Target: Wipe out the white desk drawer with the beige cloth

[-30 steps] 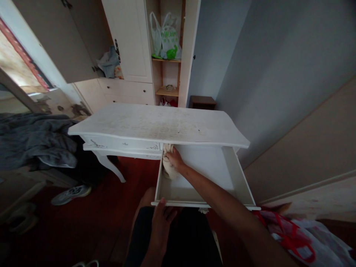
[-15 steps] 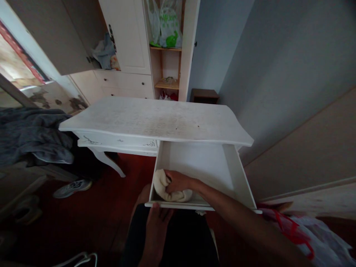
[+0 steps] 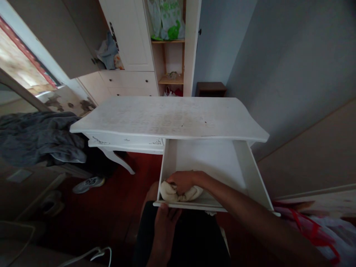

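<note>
One white table [image 3: 172, 118], one drawer [image 3: 250, 174] pulled open, right hand [image 3: 182, 181] closed over one cream cloth [image 3: 169, 193] in its front left corner, left hand [image 3: 165, 226] flat, fingers loose against drawer front, two plastic bags [image 3: 167, 18], green print unreadable

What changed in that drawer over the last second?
The right hand, gripping the crumpled cream cloth, dragged it from the back left corner of the open white wooden drawer to the front left corner. The left hand stayed at the drawer's front edge; the drawer stayed open.
</note>
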`<state>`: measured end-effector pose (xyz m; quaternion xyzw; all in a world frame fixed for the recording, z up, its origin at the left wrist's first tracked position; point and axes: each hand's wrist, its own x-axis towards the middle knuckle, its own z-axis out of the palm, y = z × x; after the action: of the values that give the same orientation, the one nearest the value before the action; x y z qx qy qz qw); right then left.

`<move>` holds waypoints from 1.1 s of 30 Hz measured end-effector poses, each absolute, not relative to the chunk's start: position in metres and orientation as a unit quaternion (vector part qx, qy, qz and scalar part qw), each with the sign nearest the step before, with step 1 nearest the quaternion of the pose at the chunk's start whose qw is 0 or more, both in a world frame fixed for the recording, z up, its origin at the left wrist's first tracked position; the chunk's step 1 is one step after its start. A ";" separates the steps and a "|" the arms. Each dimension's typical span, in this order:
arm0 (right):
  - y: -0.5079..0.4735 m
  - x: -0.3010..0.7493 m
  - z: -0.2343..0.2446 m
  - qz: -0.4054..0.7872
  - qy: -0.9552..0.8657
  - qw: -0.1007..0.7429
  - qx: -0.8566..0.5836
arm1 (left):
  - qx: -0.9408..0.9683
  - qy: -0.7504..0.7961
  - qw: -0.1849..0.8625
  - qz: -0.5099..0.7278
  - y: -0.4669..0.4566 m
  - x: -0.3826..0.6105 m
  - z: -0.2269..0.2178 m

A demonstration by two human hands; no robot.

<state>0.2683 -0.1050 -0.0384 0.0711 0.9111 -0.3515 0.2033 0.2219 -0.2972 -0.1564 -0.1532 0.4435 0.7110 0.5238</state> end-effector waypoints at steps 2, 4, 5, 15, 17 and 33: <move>-0.105 0.268 -0.033 -0.314 0.920 0.225 0.064 | -0.136 0.442 0.529 0.711 -0.299 0.219 -0.159; -0.106 0.269 -0.030 -0.279 0.927 0.243 0.060 | -0.132 0.446 0.529 0.709 -0.300 0.219 -0.161; -0.107 0.270 -0.029 -0.263 0.930 0.249 0.063 | -0.137 0.449 0.528 0.708 -0.300 0.220 -0.161; -0.090 0.338 -0.039 -0.301 0.911 0.250 0.129 | -0.128 0.472 0.492 0.721 -0.297 0.236 -0.137; -0.080 0.366 -0.043 -0.334 0.896 0.250 0.151 | -0.136 0.476 0.496 0.713 -0.296 0.236 -0.134; -0.094 0.467 -0.046 -0.094 0.930 0.147 0.324 | -0.126 0.501 0.495 0.699 -0.293 0.235 -0.134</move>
<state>0.4665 -0.0936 -0.0464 0.3239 0.9298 -0.0945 0.1472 0.2349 -0.2930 -0.1343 -0.1261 0.5009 0.6987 0.4950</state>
